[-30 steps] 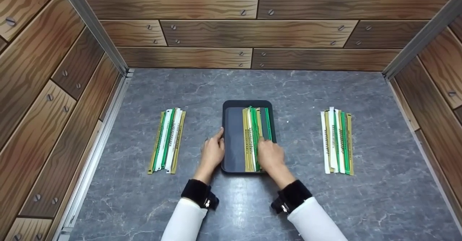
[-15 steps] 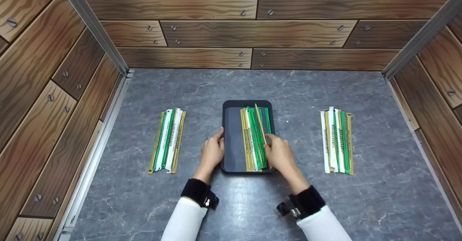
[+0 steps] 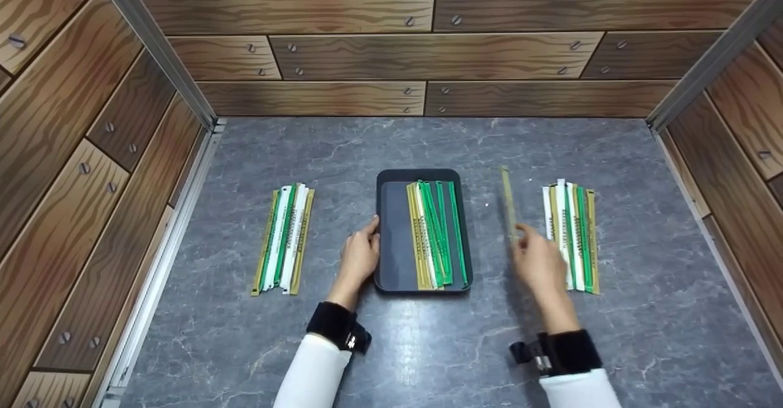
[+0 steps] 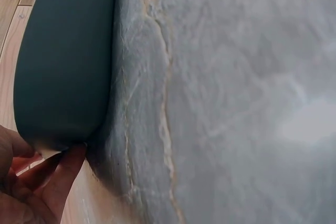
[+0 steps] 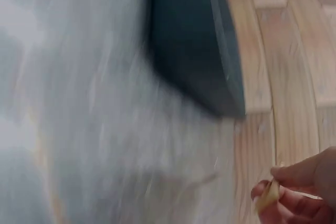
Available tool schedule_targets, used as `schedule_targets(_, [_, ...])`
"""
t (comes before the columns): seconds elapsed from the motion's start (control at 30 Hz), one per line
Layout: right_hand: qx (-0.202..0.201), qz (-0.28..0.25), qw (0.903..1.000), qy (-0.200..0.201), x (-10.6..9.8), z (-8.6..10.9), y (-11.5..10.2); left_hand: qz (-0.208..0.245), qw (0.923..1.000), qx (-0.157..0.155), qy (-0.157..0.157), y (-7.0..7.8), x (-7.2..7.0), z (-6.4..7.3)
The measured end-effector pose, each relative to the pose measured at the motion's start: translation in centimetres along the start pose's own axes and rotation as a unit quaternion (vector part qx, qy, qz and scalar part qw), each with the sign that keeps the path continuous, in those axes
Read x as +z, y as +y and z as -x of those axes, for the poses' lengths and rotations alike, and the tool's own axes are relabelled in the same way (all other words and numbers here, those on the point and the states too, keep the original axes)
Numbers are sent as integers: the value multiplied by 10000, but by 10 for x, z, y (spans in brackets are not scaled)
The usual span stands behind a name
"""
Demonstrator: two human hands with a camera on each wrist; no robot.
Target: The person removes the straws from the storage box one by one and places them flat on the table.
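My right hand [image 3: 540, 264] pinches one end of a long, narrow gold stick packet [image 3: 508, 200], raised between the tray and the right-hand bundle. In the right wrist view, a gold end [image 5: 269, 195] of that packet shows between thumb and fingers. A dark shallow tray [image 3: 391, 237] lies in the middle of the table, with several gold, white and green stick packets [image 3: 435, 237] lengthwise in its right half. At the tray's left side, my left hand [image 3: 359, 258] grips the edge. The left wrist view has those fingers [image 4: 68, 174] against the tray's wall [image 4: 68, 61].
To the left lies a bundle of stick packets [image 3: 284, 237] in the same colours. A similar bundle [image 3: 570, 237] lies at right, partly behind my right hand. Wood-patterned walls [image 3: 342, 56] with metal corner posts surround the grey marbled tabletop [image 3: 342, 145].
My right hand has lifted a gold stick packet from the tray and carried it right, beyond the tray's edge. Packets in the tray shifted slightly. My left hand stays put.
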State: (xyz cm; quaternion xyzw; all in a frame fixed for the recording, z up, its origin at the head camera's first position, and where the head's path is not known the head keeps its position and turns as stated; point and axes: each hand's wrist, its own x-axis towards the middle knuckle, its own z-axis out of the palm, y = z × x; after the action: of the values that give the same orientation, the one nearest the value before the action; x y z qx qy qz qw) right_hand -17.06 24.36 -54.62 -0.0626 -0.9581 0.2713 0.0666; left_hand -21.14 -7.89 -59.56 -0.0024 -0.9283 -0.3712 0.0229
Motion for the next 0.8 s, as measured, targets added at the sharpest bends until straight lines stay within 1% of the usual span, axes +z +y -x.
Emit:
schedule_targets(0.07, [185,339,9993,4,-6,-1,16,22,10000,-32,-39,0,0,0])
schedule_targets(0.2, [632,626,9960,24,-19,-3,40,78,10000,-10,-27,-1,-1,0])
schedule_targets(0.3, [1020,774,9917,-109,-26,-6,54,137,9999,11,-7,-1,-1,-1])
schedule_targets(0.4, [1318,844,9869,-390,-30,-9,64,152,9999,51,11,-1,-1,0])
schedule_targets(0.5, [1489,867,9835,-549,-31,-10,72,160,9998,80,28,-1,-2,0])
schedule_targets(0.63, [1692,917,9792,-638,-31,-11,79,153,9999,67,37,-1,-2,-1])
schedule_targets(0.8, [1779,961,9760,-806,-30,-11,84,168,9998,79,30,-1,-1,0])
